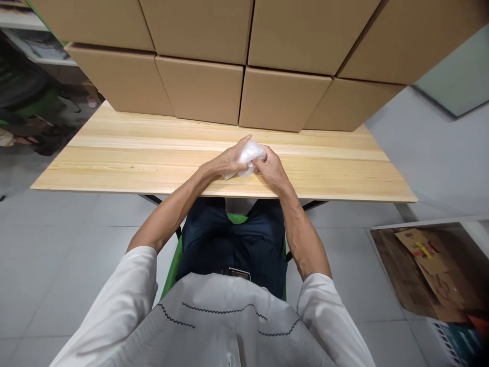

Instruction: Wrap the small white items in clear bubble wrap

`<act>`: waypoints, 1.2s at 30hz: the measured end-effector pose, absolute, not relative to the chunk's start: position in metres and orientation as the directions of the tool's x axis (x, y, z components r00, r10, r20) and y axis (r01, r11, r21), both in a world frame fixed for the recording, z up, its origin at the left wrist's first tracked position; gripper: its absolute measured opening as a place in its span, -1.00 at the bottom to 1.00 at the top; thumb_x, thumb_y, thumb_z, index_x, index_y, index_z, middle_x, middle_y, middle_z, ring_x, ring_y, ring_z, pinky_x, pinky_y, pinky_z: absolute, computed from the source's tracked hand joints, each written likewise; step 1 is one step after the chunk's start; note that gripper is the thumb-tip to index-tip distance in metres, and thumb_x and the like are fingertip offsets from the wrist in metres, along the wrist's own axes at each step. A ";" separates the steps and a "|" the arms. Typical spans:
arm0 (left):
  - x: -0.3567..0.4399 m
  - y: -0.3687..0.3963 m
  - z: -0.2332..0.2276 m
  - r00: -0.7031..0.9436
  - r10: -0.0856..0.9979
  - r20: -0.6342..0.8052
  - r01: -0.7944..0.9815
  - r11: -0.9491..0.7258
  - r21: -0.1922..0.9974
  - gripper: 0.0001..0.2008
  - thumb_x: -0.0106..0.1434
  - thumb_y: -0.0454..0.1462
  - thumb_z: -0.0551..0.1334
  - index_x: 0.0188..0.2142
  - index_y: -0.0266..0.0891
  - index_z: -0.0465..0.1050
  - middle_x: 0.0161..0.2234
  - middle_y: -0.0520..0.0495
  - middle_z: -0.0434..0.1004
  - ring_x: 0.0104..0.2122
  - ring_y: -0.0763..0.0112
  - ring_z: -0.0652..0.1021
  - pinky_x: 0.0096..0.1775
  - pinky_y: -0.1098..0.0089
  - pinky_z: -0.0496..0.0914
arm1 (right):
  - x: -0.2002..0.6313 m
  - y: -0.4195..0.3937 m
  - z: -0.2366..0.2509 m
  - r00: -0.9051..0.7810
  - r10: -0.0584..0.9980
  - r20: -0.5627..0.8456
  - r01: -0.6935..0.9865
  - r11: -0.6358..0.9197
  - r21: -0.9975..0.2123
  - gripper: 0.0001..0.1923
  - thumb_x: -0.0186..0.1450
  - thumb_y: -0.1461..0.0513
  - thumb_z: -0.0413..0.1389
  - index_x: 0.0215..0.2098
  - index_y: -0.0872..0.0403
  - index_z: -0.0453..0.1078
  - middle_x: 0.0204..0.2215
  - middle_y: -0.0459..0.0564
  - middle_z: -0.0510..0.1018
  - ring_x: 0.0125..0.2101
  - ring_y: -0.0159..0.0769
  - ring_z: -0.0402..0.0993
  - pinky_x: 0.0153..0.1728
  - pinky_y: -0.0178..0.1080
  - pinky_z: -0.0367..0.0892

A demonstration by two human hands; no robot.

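Note:
A crumpled bundle of whitish, translucent bubble wrap (pixel 252 151) is held between my two hands, just above the near part of the wooden table (pixel 153 158). On its left side my left hand (pixel 232 158) grips it, thumb pointing up and away. My right hand (pixel 270 165) pinches it from the right with bent fingers. A loose flap of the wrap hangs below my left palm. Whether anything lies inside the wrap cannot be seen.
Brown cardboard boxes (pixel 206 92) stand stacked in two rows along the table's far side. Flattened cardboard (pixel 431 255) lies low at the right. A white wall (pixel 431 148) borders the right end. Part of another person (pixel 23 81) shows at the far left.

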State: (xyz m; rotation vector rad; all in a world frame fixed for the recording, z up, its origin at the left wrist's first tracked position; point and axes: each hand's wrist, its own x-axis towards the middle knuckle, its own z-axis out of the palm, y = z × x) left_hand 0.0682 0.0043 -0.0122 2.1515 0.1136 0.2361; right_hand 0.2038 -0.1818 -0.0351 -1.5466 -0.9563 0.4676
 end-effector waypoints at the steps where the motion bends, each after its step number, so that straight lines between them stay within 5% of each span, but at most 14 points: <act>1: 0.068 0.004 -0.012 0.975 0.172 0.140 -0.029 -0.530 0.848 0.41 0.13 0.05 0.53 0.79 -0.34 -0.10 0.62 -0.49 0.36 0.48 -0.40 0.53 0.42 -0.09 0.47 | 0.203 -0.181 -0.034 0.610 0.763 0.215 0.283 0.044 -0.958 -0.54 0.33 0.10 0.35 0.18 -0.06 0.56 -0.15 -0.09 0.72 -0.32 -0.27 0.56 -0.40 -0.27 0.48; 4: 0.064 -0.001 -0.007 0.965 0.216 0.151 -0.052 -0.406 0.912 0.31 0.20 0.20 0.57 0.75 -0.27 0.13 0.70 -0.41 0.23 0.62 -0.41 0.36 0.55 -0.07 0.33 | 0.200 -0.179 -0.030 0.668 0.730 0.146 0.134 0.074 -0.988 -0.60 0.24 0.12 0.39 0.04 -0.05 0.58 -0.43 -0.21 0.60 -0.56 -0.38 0.39 -0.60 -0.32 0.28; 8: 0.061 -0.013 0.002 0.961 0.258 0.096 -0.072 -0.102 0.992 0.04 0.38 0.27 0.49 0.65 -0.15 0.39 0.50 -0.34 0.58 0.34 -0.26 0.67 0.34 -0.03 0.55 | 0.203 -0.179 -0.025 0.682 0.731 0.014 -0.098 0.110 -0.989 -0.61 0.13 0.09 0.47 -0.13 -0.03 0.53 -0.54 -0.24 0.54 -0.65 -0.42 0.34 -0.69 -0.35 0.21; 11: 0.065 -0.017 0.005 0.956 0.280 0.083 -0.106 0.071 0.992 -0.12 0.35 0.15 0.57 0.53 -0.14 0.57 0.30 -0.28 0.76 0.05 -0.05 0.79 0.12 0.12 0.62 | 0.209 -0.180 -0.023 0.682 0.728 -0.067 -0.231 0.127 -0.965 -0.63 0.09 0.10 0.47 -0.24 -0.04 0.44 -0.58 -0.27 0.49 -0.67 -0.46 0.30 -0.72 -0.39 0.11; 16: 0.069 -0.012 0.007 0.957 0.278 0.082 -0.124 0.137 0.983 -0.35 0.18 -0.26 0.50 0.29 -0.15 0.79 0.19 -0.18 0.83 -0.06 0.12 0.79 -0.02 0.27 0.60 | 0.215 -0.181 -0.023 0.643 0.760 -0.096 -0.323 0.155 -0.934 -0.59 0.09 0.06 0.51 -0.27 -0.06 0.42 -0.59 -0.28 0.46 -0.66 -0.43 0.29 -0.71 -0.37 0.07; 20: 0.065 -0.007 0.008 0.972 0.215 0.096 -0.129 0.141 0.982 -0.32 0.10 -0.33 0.44 0.26 -0.11 0.81 0.11 -0.15 0.87 -0.04 0.10 0.80 -0.04 0.25 0.61 | 0.216 -0.179 -0.027 0.639 0.766 -0.067 -0.323 0.188 -0.928 -0.57 0.08 0.02 0.56 -0.27 -0.05 0.49 -0.53 -0.24 0.53 -0.57 -0.38 0.38 -0.61 -0.32 0.29; 23: 0.062 -0.006 0.011 0.969 0.162 0.185 -0.201 0.086 0.976 -0.34 0.11 -0.25 0.62 0.25 -0.10 0.80 0.23 -0.20 0.82 0.15 -0.01 0.78 0.12 0.21 0.61 | 0.216 -0.177 -0.029 0.642 0.765 -0.052 -0.309 0.196 -0.931 -0.59 0.07 0.01 0.56 -0.30 -0.04 0.52 -0.46 -0.16 0.62 -0.48 -0.31 0.49 -0.47 -0.27 0.46; 26: 0.062 -0.007 0.013 0.952 0.161 0.262 -0.269 0.024 0.963 -0.30 0.06 -0.12 0.74 0.21 -0.14 0.80 0.28 -0.26 0.78 0.23 -0.04 0.75 0.22 0.20 0.58 | 0.214 -0.175 -0.029 0.606 0.794 -0.048 -0.296 0.170 -0.940 -0.60 0.06 -0.01 0.55 -0.31 -0.04 0.54 -0.51 -0.17 0.59 -0.55 -0.31 0.43 -0.54 -0.25 0.41; 31: 0.061 -0.016 0.010 0.916 0.308 0.258 -0.255 -0.052 0.966 -0.33 0.01 -0.05 0.75 0.09 -0.16 0.75 0.04 -0.14 0.82 0.02 0.12 0.76 0.06 0.27 0.61 | 0.204 -0.172 -0.025 0.512 0.857 -0.064 -0.250 0.078 -0.965 -0.55 0.10 -0.08 0.56 -0.35 -0.07 0.46 -0.65 -0.23 0.47 -0.71 -0.38 0.23 -0.75 -0.31 0.12; 36: 0.068 -0.025 0.008 0.852 0.480 0.208 -0.240 0.005 0.971 -0.35 -0.02 0.04 0.76 -0.07 -0.24 0.67 -0.14 -0.10 0.79 -0.14 0.18 0.73 -0.09 0.28 0.60 | 0.191 -0.167 -0.015 0.441 0.892 -0.098 -0.206 -0.005 -0.979 -0.51 0.16 -0.11 0.55 -0.39 -0.06 0.40 -0.72 -0.23 0.41 -0.76 -0.43 0.19 -0.80 -0.33 0.08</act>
